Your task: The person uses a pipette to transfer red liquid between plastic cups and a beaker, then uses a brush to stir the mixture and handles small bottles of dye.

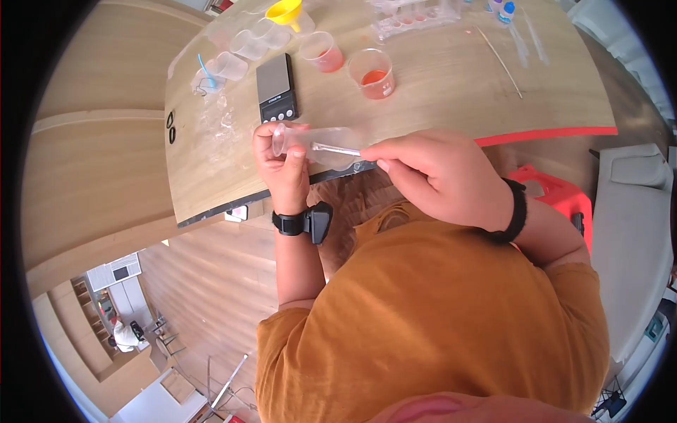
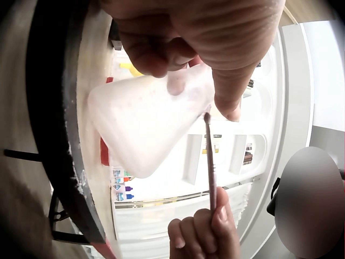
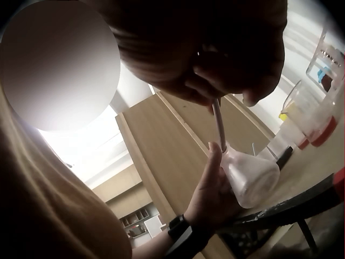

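My left hand grips a frosted, translucent conical flask by its neck, above the near table edge. The flask lies tilted, with its wide base away from the neck. A slim stick with a darker tip is pinched between the thumb and fingers of my right hand. In the right wrist view the stick's far end meets the flask's mouth, next to the left thumb. The head view has the stick overlapping the flask's side.
A digital scale lies beyond the left hand. A beaker and a plastic cup hold red liquid. Farther off are a yellow funnel, a test tube rack and several clear cups. A thin wooden stick lies at right.
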